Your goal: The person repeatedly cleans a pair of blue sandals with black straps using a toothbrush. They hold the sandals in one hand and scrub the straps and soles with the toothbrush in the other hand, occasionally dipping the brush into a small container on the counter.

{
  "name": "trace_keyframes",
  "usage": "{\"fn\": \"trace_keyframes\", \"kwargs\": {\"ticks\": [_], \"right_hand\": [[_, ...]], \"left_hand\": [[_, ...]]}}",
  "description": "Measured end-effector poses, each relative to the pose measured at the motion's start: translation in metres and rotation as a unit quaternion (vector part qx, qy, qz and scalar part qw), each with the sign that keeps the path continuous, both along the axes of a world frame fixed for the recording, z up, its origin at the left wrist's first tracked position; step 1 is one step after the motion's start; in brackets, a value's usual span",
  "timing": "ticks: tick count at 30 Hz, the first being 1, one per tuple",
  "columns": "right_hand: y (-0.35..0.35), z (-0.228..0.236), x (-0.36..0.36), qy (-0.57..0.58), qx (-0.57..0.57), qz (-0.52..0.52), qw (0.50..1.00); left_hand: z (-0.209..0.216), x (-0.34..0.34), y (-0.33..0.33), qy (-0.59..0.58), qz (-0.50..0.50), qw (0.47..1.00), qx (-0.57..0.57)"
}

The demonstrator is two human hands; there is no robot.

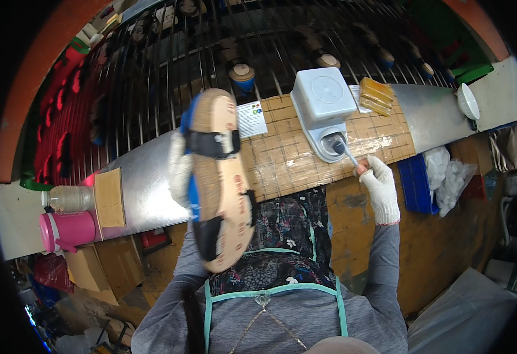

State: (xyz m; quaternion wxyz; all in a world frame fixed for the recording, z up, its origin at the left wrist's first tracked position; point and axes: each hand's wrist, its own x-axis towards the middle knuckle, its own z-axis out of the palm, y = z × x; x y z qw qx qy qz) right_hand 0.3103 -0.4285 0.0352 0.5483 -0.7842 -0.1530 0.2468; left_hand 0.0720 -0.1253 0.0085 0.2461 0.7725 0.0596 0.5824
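Head view, knit-gloved right hand [382, 192], slender tool [349, 154], curved shoe [233, 227]

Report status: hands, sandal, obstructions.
Left hand holding sandal on blue last. Right hand pinching brush, tip at dispenser cup. Likeliest obstruction: pale tank just beyond cup.

Two gloved hands [381, 189], one held shoe [236, 218], one brush [348, 153], one pale dispenser [324, 97], two printed sheets [251, 120], one white bowl [468, 102], one pink jug [70, 229], one clear jar [70, 199].
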Motion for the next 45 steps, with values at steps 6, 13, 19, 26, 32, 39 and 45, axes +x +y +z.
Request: {"fn": "trace_keyframes", "kwargs": {"ticks": [6, 13, 19, 26, 32, 39, 45], "right_hand": [[0.055, 0.053, -0.025, -0.532, -0.052, -0.009, 0.845], [0.112, 0.075, -0.083, -0.309, 0.198, 0.077, 0.927], [0.138, 0.06, -0.098, -0.251, 0.147, 0.092, 0.952], [0.159, 0.077, -0.075, -0.504, 0.047, 0.027, 0.862], [0.158, 0.088, -0.067, -0.536, 0.067, 0.08, 0.838], [0.151, 0.096, -0.065, -0.516, 0.055, 0.156, 0.84], [0.151, 0.101, -0.064, -0.538, 0.063, 0.174, 0.822]], "left_hand": [[0.011, 0.035, -0.008, 0.017, 0.042, 0.999, 0.026], [0.039, 0.036, -0.006, 0.003, 0.03, 0.998, 0.059], [0.034, 0.016, -0.005, 0.01, 0.06, 0.996, 0.064], [0.034, 0.008, -0.001, 0.013, 0.061, 0.995, 0.08], [0.028, 0.007, 0.005, 0.018, 0.067, 0.994, 0.088], [0.033, 0.002, 0.01, 0.033, 0.064, 0.993, 0.093], [0.038, 0.005, 0.011, 0.012, 0.06, 0.994, 0.086]]}}
